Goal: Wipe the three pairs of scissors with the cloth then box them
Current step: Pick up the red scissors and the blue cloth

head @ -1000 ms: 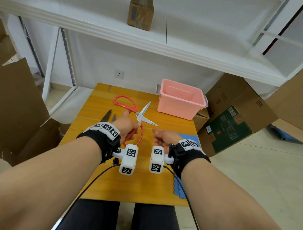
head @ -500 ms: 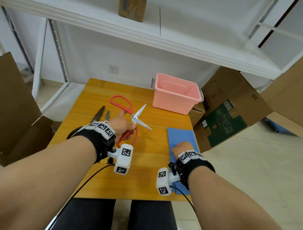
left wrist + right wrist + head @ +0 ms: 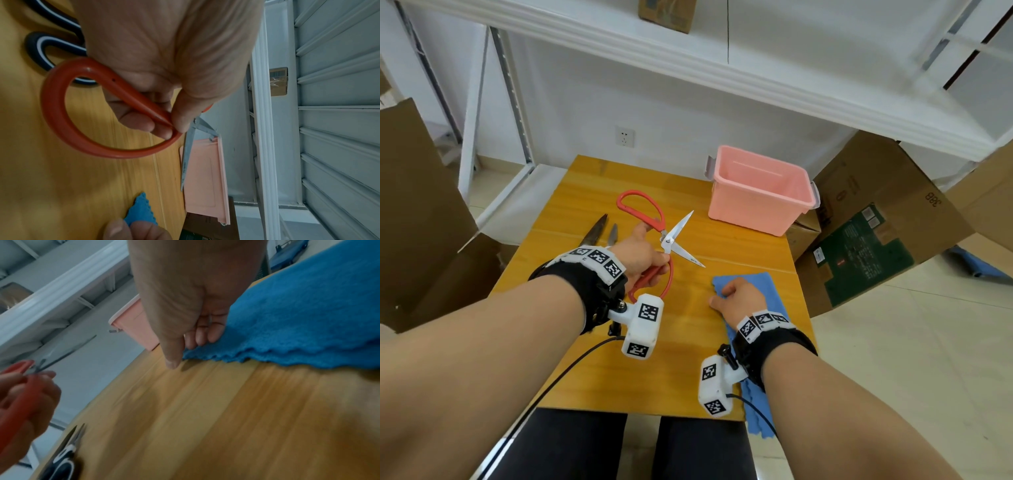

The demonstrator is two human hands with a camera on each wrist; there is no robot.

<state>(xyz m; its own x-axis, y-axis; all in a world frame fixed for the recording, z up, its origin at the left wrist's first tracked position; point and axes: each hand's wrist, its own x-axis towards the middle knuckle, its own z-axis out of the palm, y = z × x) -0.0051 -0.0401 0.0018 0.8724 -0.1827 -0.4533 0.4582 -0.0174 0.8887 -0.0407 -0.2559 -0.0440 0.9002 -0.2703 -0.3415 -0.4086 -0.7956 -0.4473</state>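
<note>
head view: left of the pink plastic box (image 3: 758, 192) on the wooden table (image 3: 592, 373), the left hand (image 3: 638, 255) grips red-handled steel scissors (image 3: 654, 226), blades apart; nearer, the right hand (image 3: 739, 296) pinches the blue fleece cloth (image 3: 770, 284) edge, below the box.

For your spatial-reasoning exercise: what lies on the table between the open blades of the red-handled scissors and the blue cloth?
Only bare wooden tabletop separates the red-handled scissors from the blue cloth; the head view shows it.
</note>
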